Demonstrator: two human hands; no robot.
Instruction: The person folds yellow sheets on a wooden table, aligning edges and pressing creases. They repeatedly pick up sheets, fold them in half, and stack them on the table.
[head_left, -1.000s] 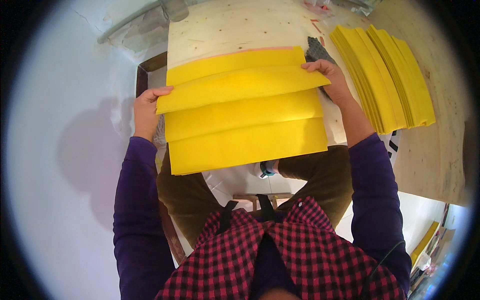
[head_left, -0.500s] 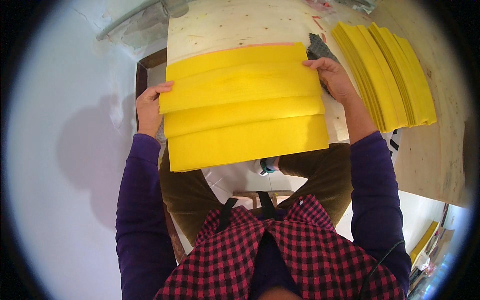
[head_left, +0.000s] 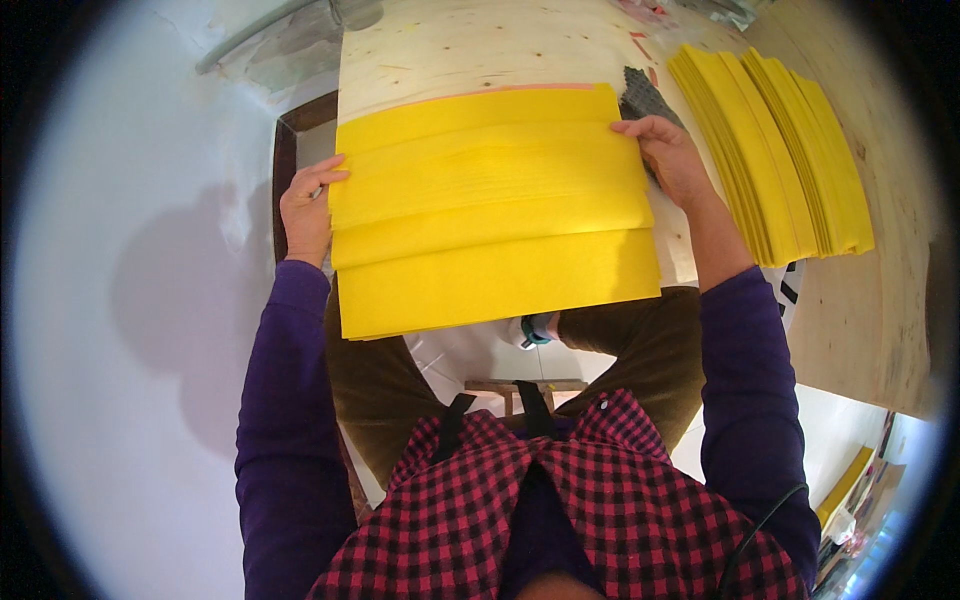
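Wall (head_left: pixel 130 170), pale, on the left; beside it the left hand (head_left: pixel 308 208) has fingertips on the layered yellow sheets (head_left: pixel 490 185), gripping or not I cannot tell; those lie on a wooden board (head_left: pixel 450 50), reaching over the lap; the right hand (head_left: pixel 672 165), fingers narrow, pinches their right edge; grey cloth (head_left: pixel 648 95) just beyond; folded yellow stacks (head_left: pixel 745 160) farther right.

no writing can be read; red strokes (head_left: pixel 653 76) mark the wooden board (head_left: pixel 450 50), and black marks (head_left: pixel 788 290) below are mostly hidden.
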